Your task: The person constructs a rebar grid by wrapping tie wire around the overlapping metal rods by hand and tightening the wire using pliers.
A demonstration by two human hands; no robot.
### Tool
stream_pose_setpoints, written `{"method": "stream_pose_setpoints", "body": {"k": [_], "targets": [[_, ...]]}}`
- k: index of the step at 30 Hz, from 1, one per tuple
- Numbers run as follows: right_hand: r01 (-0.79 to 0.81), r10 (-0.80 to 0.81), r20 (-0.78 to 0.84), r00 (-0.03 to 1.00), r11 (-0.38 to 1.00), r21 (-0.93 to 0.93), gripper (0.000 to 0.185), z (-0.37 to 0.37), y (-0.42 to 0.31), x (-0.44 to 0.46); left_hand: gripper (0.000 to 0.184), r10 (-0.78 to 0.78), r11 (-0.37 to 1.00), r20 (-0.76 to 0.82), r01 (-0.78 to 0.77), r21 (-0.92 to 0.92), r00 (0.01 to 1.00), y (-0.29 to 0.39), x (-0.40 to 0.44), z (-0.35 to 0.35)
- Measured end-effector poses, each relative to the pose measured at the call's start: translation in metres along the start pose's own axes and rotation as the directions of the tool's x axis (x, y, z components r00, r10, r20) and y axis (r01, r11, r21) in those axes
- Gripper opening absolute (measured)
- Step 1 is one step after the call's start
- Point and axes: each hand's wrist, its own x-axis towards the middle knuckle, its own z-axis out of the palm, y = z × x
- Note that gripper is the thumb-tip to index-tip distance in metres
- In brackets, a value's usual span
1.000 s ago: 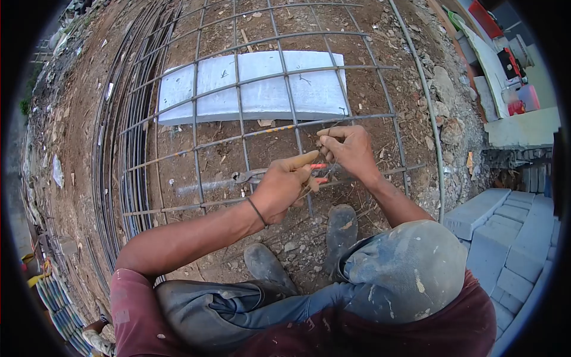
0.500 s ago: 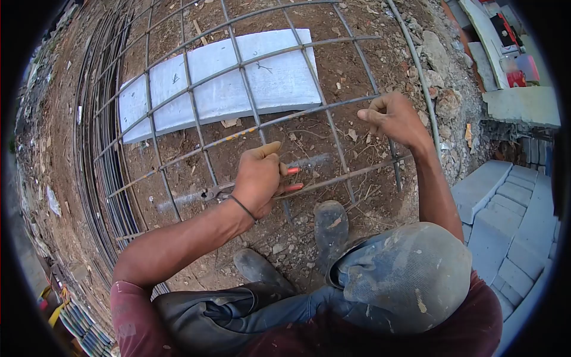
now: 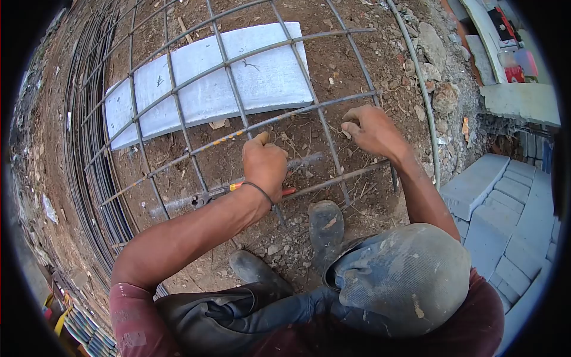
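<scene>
My left hand is closed around a pair of pincers. The metal head points left, and part of a red handle shows to the right of the hand. This hand is over a bar of the rebar mesh, close to a crossing; its fingertips are partly hidden. Farther right, my right hand is closed with thumb and fingers curled together, just below the mesh's right end. Whatever it may pinch is too small to make out. Beneath the mesh lies a white slab with dark marks.
Long loose rebars lie bundled at the left. A thin pipe runs along the right, beside rubble. Grey blocks are stacked lower right. My boots stand on the soil before the mesh.
My right hand has moved left and down, away from the mesh's right corner. My left hand has turned over the pincers, covering more of the handles. The whole view has shifted slightly.
</scene>
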Motion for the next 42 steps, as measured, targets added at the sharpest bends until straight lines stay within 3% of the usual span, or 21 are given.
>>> {"method": "stream_pose_setpoints", "body": {"k": [4, 7, 9, 10, 12, 16, 18, 22, 24, 25, 27, 28, 30, 31, 33, 37, 38, 39, 40, 42], "targets": [[0.039, -0.038, -0.026, 0.999, 0.999, 0.038, 0.032, 0.013, 0.001, 0.005, 0.056, -0.027, 0.999, 0.083, 0.024, 0.038, 0.996, -0.005, 0.008, 0.015], [0.094, -0.085, -0.156, 0.984, 0.994, 0.052, 0.035, 0.026, 0.009, 0.008, 0.053, -0.024, 0.998, 0.08, 0.028, -0.058, 0.996, 0.006, -0.004, 0.031], [0.028, 0.023, -0.12, 0.992, 0.913, 0.407, 0.038, 0.026, 0.004, 0.005, 0.05, -0.117, 0.952, 0.294, 0.191, -0.238, 0.949, 0.021, -0.015, 0.031], [0.031, 0.021, -0.124, 0.992, 0.915, 0.402, 0.038, 0.024, 0.003, 0.006, 0.05, -0.112, 0.952, 0.295, 0.188, -0.243, 0.949, 0.024, -0.017, 0.031], [-0.007, 0.086, -0.066, 0.994, 0.659, 0.752, 0.03, 0.021, 0.003, 0.006, 0.049, -0.103, 0.919, 0.362, 0.227, -0.321, 0.927, 0.029, -0.021, 0.029], [0.055, 0.141, -0.179, 0.974, 0.617, 0.785, 0.022, 0.02, 0.0, 0.004, 0.047, -0.103, 0.89, 0.372, 0.253, -0.38, 0.923, 0.039, -0.028, 0.018], [0.074, 0.123, -0.268, 0.956, 0.78, 0.621, 0.016, 0.016, -0.013, -0.002, 0.045, -0.088, 0.89, 0.395, 0.251, -0.382, 0.914, 0.043, -0.024, 0.013], [0.193, 0.135, -0.402, 0.906, 0.711, 0.676, 0.014, 0.023, -0.022, -0.002, 0.045, -0.089, 0.884, 0.371, 0.245, -0.399, 0.925, 0.034, -0.004, 0.011], [0.199, 0.018, -0.395, 0.919, 0.842, 0.502, 0.015, 0.028, -0.018, 0.001, 0.044, -0.075, 0.862, 0.37, 0.246, -0.443, 0.926, 0.029, -0.002, 0.01], [0.202, 0.015, -0.396, 0.918, 0.842, 0.5, 0.015, 0.028, -0.018, 0.0, 0.044, -0.071, 0.862, 0.368, 0.243, -0.445, 0.927, 0.029, -0.001, 0.009], [0.202, -0.088, -0.426, 0.901, 0.952, 0.23, 0.017, 0.031, -0.02, -0.004, 0.044, -0.076, 0.866, 0.371, 0.245, -0.435, 0.926, 0.026, 0.0, 0.007], [0.202, -0.09, -0.423, 0.902, 0.952, 0.229, 0.017, 0.032, -0.019, -0.003, 0.044, -0.077, 0.865, 0.37, 0.247, -0.437, 0.926, 0.025, 0.0, 0.005], [0.345, -0.346, -0.609, 0.714, 0.93, -0.124, 0.011, 0.034, -0.015, 0.002, 0.044, -0.098, 0.843, 0.39, 0.285, -0.457, 0.916, 0.025, -0.001, 0.004], [0.344, -0.346, -0.61, 0.713, 0.931, -0.126, 0.011, 0.037, -0.015, 0.006, 0.044, -0.096, 0.843, 0.392, 0.285, -0.457, 0.915, 0.025, 0.001, 0.003], [0.337, -0.439, -0.67, 0.598, 0.897, -0.287, 0.006, 0.044, -0.016, 0.012, 0.041, -0.061, 0.825, 0.426, 0.286, -0.488, 0.903, 0.026, 0.003, 0.003], [0.325, -0.422, -0.697, 0.579, 0.904, -0.277, 0.008, 0.05, -0.016, 0.011, 0.038, -0.078, 0.824, 0.497, 0.336, -0.456, 0.864, 0.042, -0.003, -0.01], [0.304, -0.288, -0.704, 0.65, 0.947, -0.106, 0.012, 0.05, -0.02, 0.01, 0.038, -0.077, 0.825, 0.501, 0.337, -0.454, 0.862, 0.053, -0.009, -0.011], [0.27, -0.152, -0.684, 0.713, 0.96, 0.068, 0.015, 0.048, -0.022, 0.01, 0.037, -0.095, 0.755, 0.57, 0.432, -0.493, 0.816, 0.063, -0.014, -0.013], [0.267, -0.147, -0.682, 0.716, 0.961, 0.073, 0.015, 0.045, -0.023, 0.01, 0.037, -0.109, 0.675, 0.636, 0.526, -0.517, 0.764, 0.068, -0.017, -0.013], [0.073, 0.168, -0.428, 0.888, 0.868, 0.492, 0.009, 0.034, -0.03, 0.01, 0.036, -0.108, 0.618, 0.672, 0.579, -0.532, 0.733, 0.073, -0.013, -0.012]]}}
